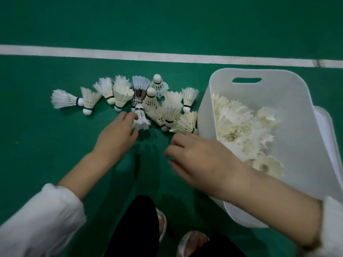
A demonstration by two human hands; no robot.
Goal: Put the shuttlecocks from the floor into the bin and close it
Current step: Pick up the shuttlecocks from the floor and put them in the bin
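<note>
Loose shuttlecocks (118,95) are lying in a heap on the green floor (37,136), w/ the left hand (118,134) pinching the feathers of one shuttlecock (141,116) at the heap's near edge. Right hand (200,156) is hovering just beside the white bin (289,101), fingers curled & holding nothing. Bin is sitting open at right, already part-filled w/ shuttlecocks.

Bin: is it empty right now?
No. The white bin already holds a heap of shuttlecocks, while more shuttlecocks lie on the green floor to its left.
</note>
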